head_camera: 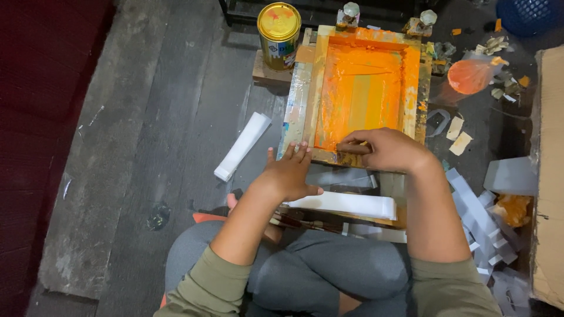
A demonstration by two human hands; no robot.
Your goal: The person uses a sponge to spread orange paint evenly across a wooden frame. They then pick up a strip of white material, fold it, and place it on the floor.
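While I sit cross-legged on the floor, both of my hands are at the near edge of the printing frame.

Left hand: my left hand (289,172) lies flat, palm down, fingers (302,151) spread apart and gripping nothing; the fingertips touch the near left corner of the screen frame (306,88).
Right hand: my right hand (385,149) is curled, fingers clamped on a wooden squeegee (351,148) — its handle lies along the near edge of the frame.
Screen frame: wooden, taped along its left side, flat on the floor (153,129); the mesh inside is coated with orange ink (361,88).
Clamps: two hinge clamps (348,14) hold the far edge of the frame.
Paint can: a yellow-lidded can (279,32) stands upright on a wooden block (267,73), just beside the far left corner of the frame.
White strip, left: a folded white strip (242,147) lies on the floor, apart from the left edge of the frame.
White strip, near: another white strip (346,204) lies between my hands and my knees — touching neither hand, as far as I can tell.
Strip pile: loose white strips (479,220) are heaped on the floor at my right.
Ink bag: a clear bag of orange ink (473,75) lies beyond the frame's right edge.
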